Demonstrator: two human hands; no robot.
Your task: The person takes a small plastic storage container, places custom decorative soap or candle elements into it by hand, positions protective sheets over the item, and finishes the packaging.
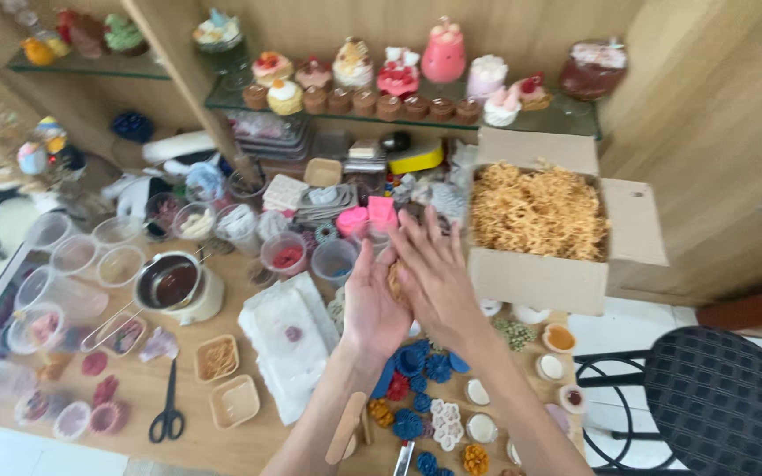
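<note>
Left hand and right hand press flat together, fingers pointing away, around a tan wad of shredded paper, just left of the cardboard box; its long axis is hidden.

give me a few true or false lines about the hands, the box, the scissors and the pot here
1. Both hands, left hand and right hand, press together around a small tan wad. True.
2. The cardboard box is shut. False: its flaps are open and it holds tan shredded filler.
3. The black scissors lie on the table, in no hand. True.
4. The small pot holds blue liquid. False: its contents look dark brown.
5. The shelf is bare. False: cupcake-shaped pieces line it.
</note>
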